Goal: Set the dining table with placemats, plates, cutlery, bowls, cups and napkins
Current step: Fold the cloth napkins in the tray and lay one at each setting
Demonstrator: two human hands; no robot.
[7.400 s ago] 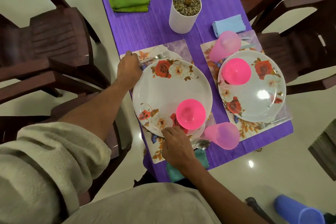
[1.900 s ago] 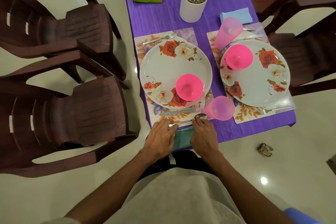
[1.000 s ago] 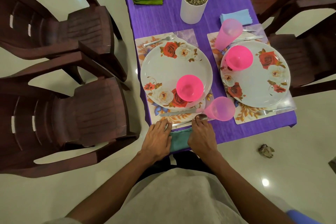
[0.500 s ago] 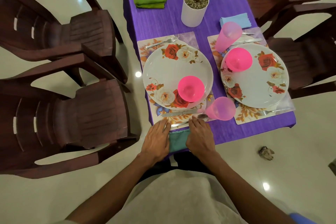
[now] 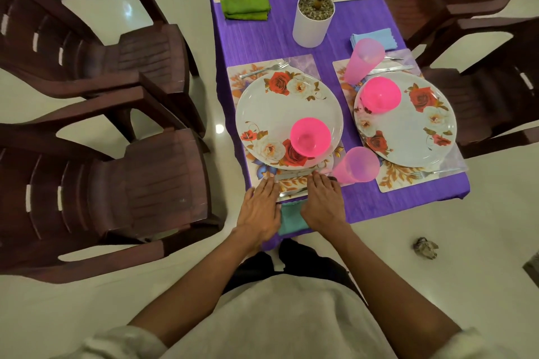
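Observation:
On the purple table point(image 5: 262, 38) the near setting has a floral placemat point(image 5: 245, 76), a rose-patterned plate point(image 5: 274, 114), a pink bowl point(image 5: 310, 135) on it, a fork point(image 5: 262, 70) beyond it and a pink cup point(image 5: 355, 165) to the right. My left hand point(image 5: 259, 210) and my right hand point(image 5: 322, 202) lie flat on the placemat's near edge, fingers straight, either side of a teal napkin point(image 5: 291, 217). A spoon point(image 5: 293, 192) and a knife lie between my fingertips, partly hidden. The right setting has its own plate point(image 5: 408, 131), bowl point(image 5: 380, 95) and cup point(image 5: 363, 63).
Dark brown plastic chairs stand left point(image 5: 116, 178) and right point(image 5: 481, 96) of the table. A white plant pot point(image 5: 312, 23) sits mid-table, with a green napkin point(image 5: 245, 6) and a blue napkin point(image 5: 379, 36) nearby. Crumpled rubbish point(image 5: 425, 248) lies on the floor.
Both hands have slid forward from the teal napkin onto the placemat's near edge by the cutlery. Seven seconds ago the left hand was at the fork and the right at the bowl.

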